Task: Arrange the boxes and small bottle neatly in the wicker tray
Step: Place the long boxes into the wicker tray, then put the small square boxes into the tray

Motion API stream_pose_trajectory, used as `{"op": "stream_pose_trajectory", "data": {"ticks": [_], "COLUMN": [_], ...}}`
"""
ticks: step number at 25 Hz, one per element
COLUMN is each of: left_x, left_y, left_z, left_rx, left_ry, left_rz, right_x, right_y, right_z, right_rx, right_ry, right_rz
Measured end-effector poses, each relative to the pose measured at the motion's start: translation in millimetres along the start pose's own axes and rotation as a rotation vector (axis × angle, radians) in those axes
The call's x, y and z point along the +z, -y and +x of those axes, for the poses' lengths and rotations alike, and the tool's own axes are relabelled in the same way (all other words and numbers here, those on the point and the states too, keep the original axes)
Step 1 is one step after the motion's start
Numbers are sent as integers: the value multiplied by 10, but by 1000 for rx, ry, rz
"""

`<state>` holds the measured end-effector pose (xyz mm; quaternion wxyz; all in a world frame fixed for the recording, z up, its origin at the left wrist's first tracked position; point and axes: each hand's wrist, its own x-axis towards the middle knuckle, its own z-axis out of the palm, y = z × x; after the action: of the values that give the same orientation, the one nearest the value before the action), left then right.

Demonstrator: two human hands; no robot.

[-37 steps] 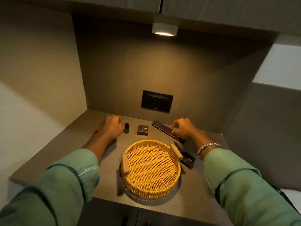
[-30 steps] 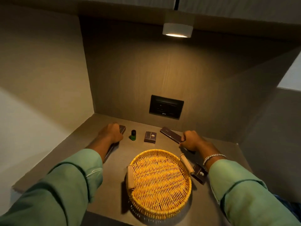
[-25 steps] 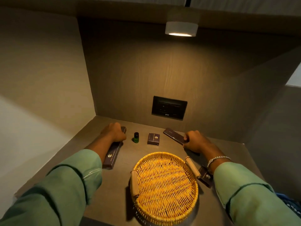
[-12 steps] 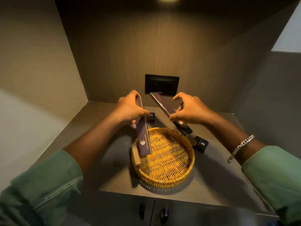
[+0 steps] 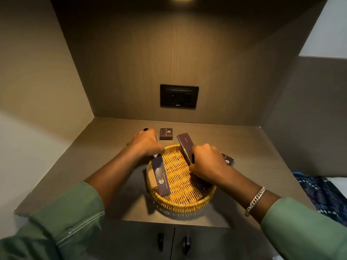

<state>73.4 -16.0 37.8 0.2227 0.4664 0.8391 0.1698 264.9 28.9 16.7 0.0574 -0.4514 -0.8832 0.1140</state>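
A round yellow wicker tray [image 5: 185, 200] sits on the brown counter. My left hand [image 5: 145, 143] grips a long dark box [image 5: 161, 178] laid along the tray's left side, over its wooden handle. My right hand [image 5: 205, 160] holds a second long dark box [image 5: 185, 145] tilted over the tray's far right rim. A small square dark box [image 5: 166, 133] lies on the counter behind the tray. Another small dark box [image 5: 227, 160] peeks out right of my right hand. Only the black cap of the small bottle [image 5: 145, 129] shows behind my left hand.
A black socket plate [image 5: 179, 96] is set in the back wall. Side walls close the niche on the left and right. Cabinet doors with two dark knobs [image 5: 172, 241] lie below the counter edge. Patterned blue fabric [image 5: 323, 194] lies at the right.
Both hands picked up the long boxes from the counter and brought them down over the tray. The left box now lies lower along the tray's left side; the camera tilted downward.
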Motion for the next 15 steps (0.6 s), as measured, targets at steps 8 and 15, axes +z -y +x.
{"op": "stream_pose_trajectory", "data": {"ticks": [8, 15], "left_x": [-234, -155], "left_y": [-128, -536], "left_z": [117, 769], "left_rx": [25, 371], "left_ry": [-58, -106], "left_rz": [195, 337], "right_x": [-7, 94], "right_y": [84, 78], "right_z": [-120, -257], "right_rx": [-15, 30], "right_ry": [-69, -52], "right_rz": [-56, -19]}}
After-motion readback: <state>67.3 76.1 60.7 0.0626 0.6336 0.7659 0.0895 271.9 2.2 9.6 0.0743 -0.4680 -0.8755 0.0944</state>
